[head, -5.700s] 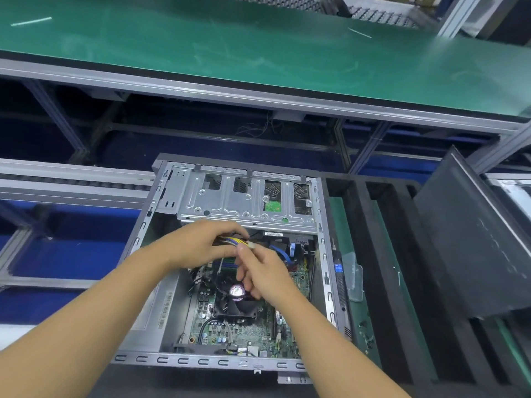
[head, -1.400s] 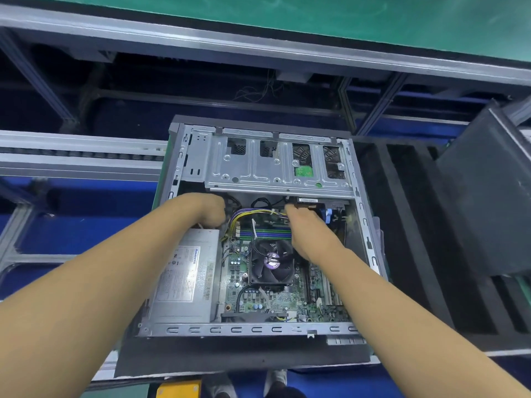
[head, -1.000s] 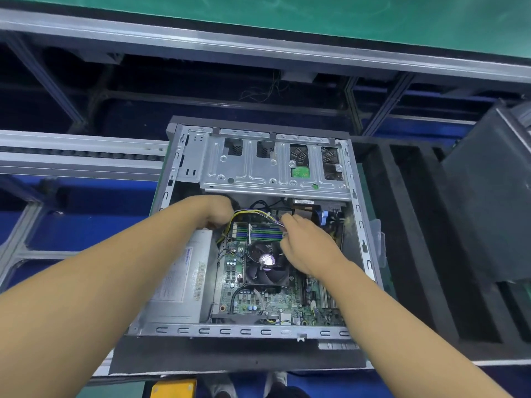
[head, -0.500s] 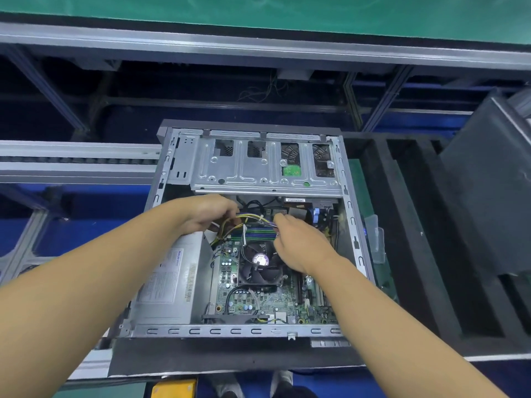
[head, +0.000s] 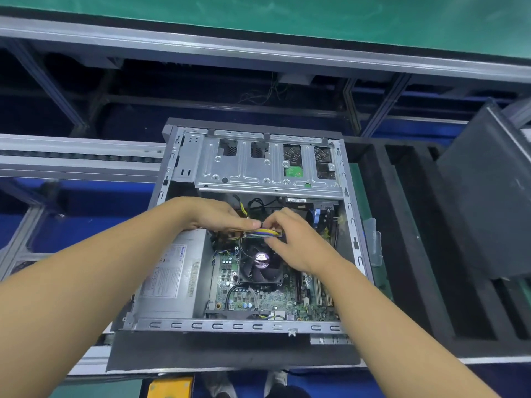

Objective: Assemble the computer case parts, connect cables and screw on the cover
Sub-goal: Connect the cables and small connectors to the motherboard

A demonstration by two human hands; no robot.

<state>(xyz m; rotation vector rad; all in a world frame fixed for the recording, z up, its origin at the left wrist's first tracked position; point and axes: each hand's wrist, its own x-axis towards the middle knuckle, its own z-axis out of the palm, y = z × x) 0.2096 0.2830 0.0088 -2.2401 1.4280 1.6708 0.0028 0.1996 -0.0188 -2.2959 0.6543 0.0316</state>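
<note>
An open grey computer case (head: 230, 325) lies on its side, a multicoloured cable bundle (head: 263, 233) stretched just above its black cooling fan (head: 260, 264).

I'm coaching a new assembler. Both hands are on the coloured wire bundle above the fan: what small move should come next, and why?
Probably ease the wire bundle down past the CPU fan toward its socket on the motherboard. The left hand and right hand both pinch it, and it hangs over the fan. Which socket, I cannot tell.
</note>
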